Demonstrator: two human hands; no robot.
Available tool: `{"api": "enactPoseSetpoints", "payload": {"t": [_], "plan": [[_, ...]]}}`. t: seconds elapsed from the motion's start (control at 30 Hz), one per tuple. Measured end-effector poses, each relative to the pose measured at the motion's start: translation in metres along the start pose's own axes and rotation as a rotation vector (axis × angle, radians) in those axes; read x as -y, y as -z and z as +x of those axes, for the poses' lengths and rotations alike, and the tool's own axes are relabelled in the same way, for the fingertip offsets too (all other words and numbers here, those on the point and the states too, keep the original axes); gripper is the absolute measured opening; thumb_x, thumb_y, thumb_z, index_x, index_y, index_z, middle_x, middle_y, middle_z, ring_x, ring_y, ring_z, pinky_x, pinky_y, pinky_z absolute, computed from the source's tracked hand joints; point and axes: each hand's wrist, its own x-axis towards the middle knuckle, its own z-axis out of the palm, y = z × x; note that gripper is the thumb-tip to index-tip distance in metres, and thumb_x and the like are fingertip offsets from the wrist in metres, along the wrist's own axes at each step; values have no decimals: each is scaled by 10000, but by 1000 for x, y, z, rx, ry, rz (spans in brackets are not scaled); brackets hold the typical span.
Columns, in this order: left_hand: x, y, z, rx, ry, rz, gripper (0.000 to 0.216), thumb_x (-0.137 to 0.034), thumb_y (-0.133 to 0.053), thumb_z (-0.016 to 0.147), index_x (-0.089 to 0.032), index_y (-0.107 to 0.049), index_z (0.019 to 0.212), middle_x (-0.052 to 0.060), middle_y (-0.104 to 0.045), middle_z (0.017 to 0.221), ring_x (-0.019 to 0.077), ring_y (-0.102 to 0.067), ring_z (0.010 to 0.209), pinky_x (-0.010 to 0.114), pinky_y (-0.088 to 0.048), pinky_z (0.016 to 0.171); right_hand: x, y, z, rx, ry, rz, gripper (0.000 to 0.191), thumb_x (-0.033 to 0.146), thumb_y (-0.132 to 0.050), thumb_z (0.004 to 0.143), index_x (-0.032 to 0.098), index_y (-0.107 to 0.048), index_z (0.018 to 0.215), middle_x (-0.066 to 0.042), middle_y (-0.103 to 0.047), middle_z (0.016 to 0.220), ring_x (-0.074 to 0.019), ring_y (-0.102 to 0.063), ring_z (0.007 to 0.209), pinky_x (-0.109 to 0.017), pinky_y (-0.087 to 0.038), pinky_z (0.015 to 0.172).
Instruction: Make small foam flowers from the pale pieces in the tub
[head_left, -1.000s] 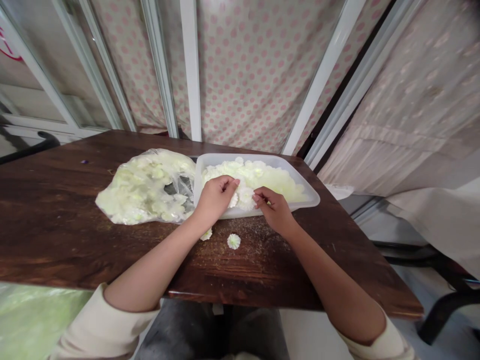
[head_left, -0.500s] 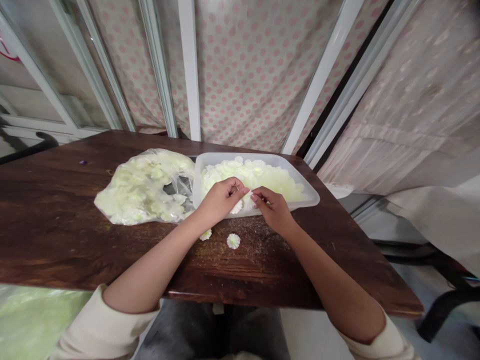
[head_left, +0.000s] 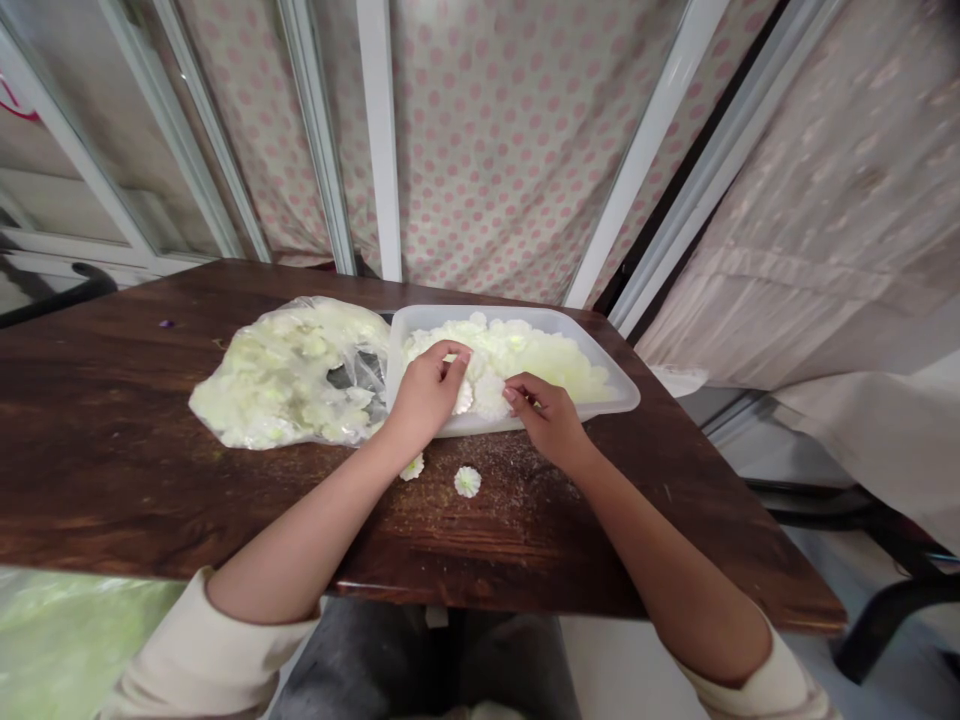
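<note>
Over the near side of a translucent plastic tub (head_left: 622, 385), both my hands work close together. My right hand (head_left: 551, 415) pinches the edge of a white frilly flower piece (head_left: 491, 398) between thumb and forefinger. My left hand (head_left: 429, 390) is closed, its thumb and forefinger together; another white flower piece (head_left: 464, 397) shows under its fingers and seems held there. Whatever sits right at the left fingertips is too small to make out. Pale petal pieces (head_left: 551, 355) are heaped in the tub behind the hands.
A clear plastic bag (head_left: 285, 385) of pale petals lies against the tub's left side. Two loose flower pieces, one whole (head_left: 467, 482) and one partly behind my left wrist (head_left: 412, 467), rest on the dark wooden table (head_left: 120, 440). A curtained glass partition stands behind.
My left hand has drawn up and left, away from my right, with the small flower piece under it. My right hand stays put, and its flower piece now shows more fully.
</note>
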Motion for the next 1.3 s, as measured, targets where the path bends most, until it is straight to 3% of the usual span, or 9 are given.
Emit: {"api": "enactPoseSetpoints", "payload": {"t": [0.07,0.13,0.37,0.63,0.77,0.87,1.0,1.13,1.3], "plan": [[-1,0,-1,-6,23,-1,267,-326,-428,843,-176,-520,1044,-64,-364,476,85,-328,430,233,-270,473,0,0,0,0,-10,2,184,326,-425,845,201,-540,777,5,-542,635,-119,-508,581,-239,-378,567],[-3,-1,-2,32,-5,-11,317,-354,-413,852,-176,-499,1099,-67,-352,464,87,-335,425,230,-271,466,1,0,0,1,-20,-1,186,331,-427,844,200,-543,779,7,-541,625,-119,-510,576,-239,-375,562],[-3,-2,-3,278,-81,0,245,-386,-462,819,-174,-583,800,-12,-521,613,90,-420,531,224,-304,501,1,0,0,4,-17,-25,192,325,-419,855,200,-551,796,13,-535,605,-111,-484,556,-233,-361,554],[-2,0,-1,102,-37,-28,288,-391,-442,825,-166,-436,645,-34,-418,550,88,-386,522,225,-304,516,0,0,0,-3,-22,14,197,347,-414,855,202,-530,788,15,-533,604,-123,-518,577,-238,-383,573],[-2,1,0,54,20,-49,222,-382,-417,840,-181,-457,753,-54,-373,500,85,-354,451,228,-273,478,-4,-3,1,-156,-51,-3,184,344,-402,858,207,-525,862,8,-527,625,-137,-526,597,-252,-399,591],[0,0,0,49,57,-74,175,-363,-404,851,-196,-451,871,-70,-333,477,82,-323,412,226,-250,454,-6,-4,2,-251,-18,-146,198,318,-446,833,203,-538,964,-40,-582,770,-185,-547,746,-312,-409,700],[4,-2,0,62,17,-99,163,-343,-377,867,-196,-432,912,-62,-330,519,84,-339,449,224,-263,473,-4,-3,2,-222,40,-270,240,313,-439,839,196,-541,1022,-90,-586,1006,-239,-504,952,-374,-371,815],[1,-1,-2,77,-72,-103,153,-324,-368,875,-198,-431,932,-55,-343,558,87,-355,495,222,-287,505,1,-1,-1,-169,57,-315,264,374,-395,867,215,-537,1022,-71,-576,1018,-231,-486,967,-382,-325,850],[-7,-1,-8,143,-249,5,165,-291,-397,868,-196,-411,1002,-34,-461,658,96,-438,575,227,-326,564,6,2,-2,-93,148,-380,288,467,-450,826,257,-540,1001,-45,-550,1051,-226,-458,1005,-397,-254,886]]}}
